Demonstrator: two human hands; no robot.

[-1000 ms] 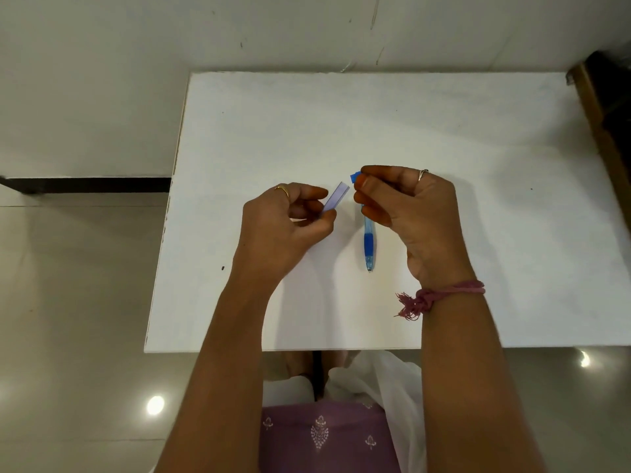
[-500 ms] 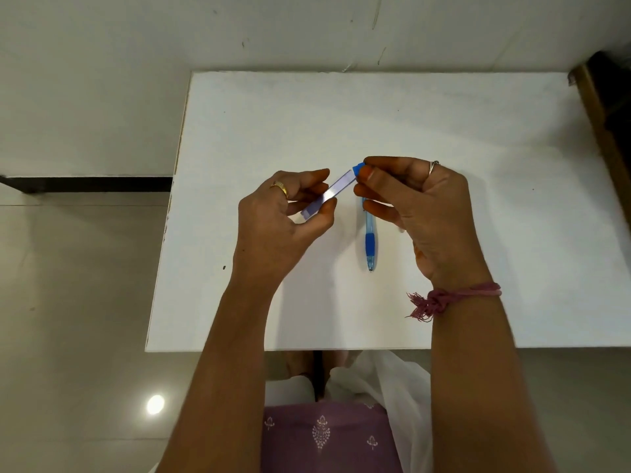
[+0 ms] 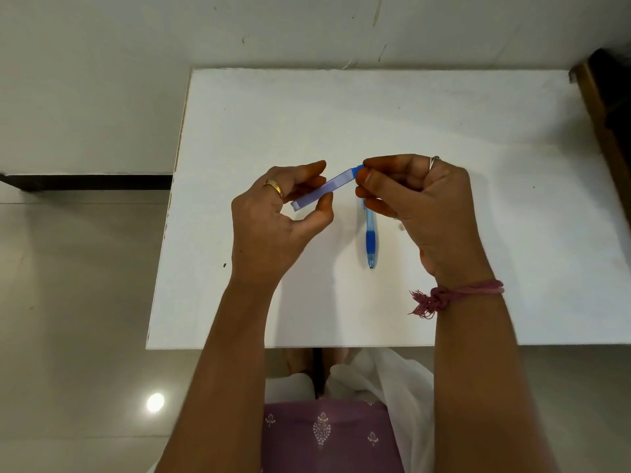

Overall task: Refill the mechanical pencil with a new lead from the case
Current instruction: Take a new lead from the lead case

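No readable writing or brand shows on the lead case (image 3: 322, 189) or the pencil (image 3: 370, 237). Your left hand (image 3: 273, 227) has its grip clamped on the case, thumb below and fingers above, holding it slanted above the worktop (image 3: 444, 124). Your right hand (image 3: 420, 203) pinches the blue cap (image 3: 358, 169) at the case's upper right end, thumb and forefinger together on it. The pencil lies flat on the worktop under your right fingers, tip toward you, its upper end hidden. Both forearms reach in from below, wrists raised, a thread band (image 3: 461, 291) on the right wrist.
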